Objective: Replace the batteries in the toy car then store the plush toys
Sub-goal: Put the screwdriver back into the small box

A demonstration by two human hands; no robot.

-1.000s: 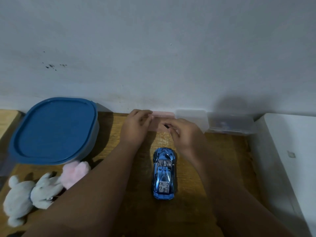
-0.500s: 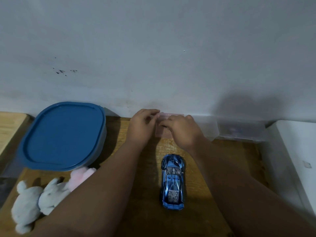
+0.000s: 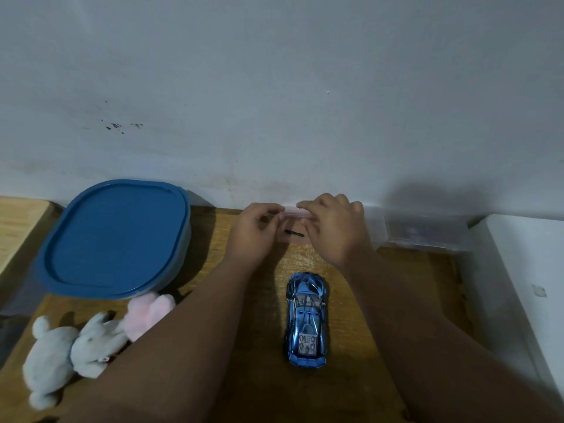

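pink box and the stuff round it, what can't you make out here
Head view:
pink box: ends covered by left hand and right hand; the dark thing inside is too small to name.
clear box: contents blurred.
blue-lidded tub: inside hidden by lid.
pink plush: partly behind left forearm.
toy car: underside faces down.

Toy car: shiny blue, upright on its wheels mid-worktop, nose to 12 o'clock. At its 9 o'clock, three plush toys lie in a touching row: two grey-white bunnies, then a pink plush, partly hidden by a forearm. Blue-lidded tub at approx 10 o'clock, lid on. At 12 o'clock, against the wall, a small clear case w/ a thin dark item inside, gripped by left hand and right hand.
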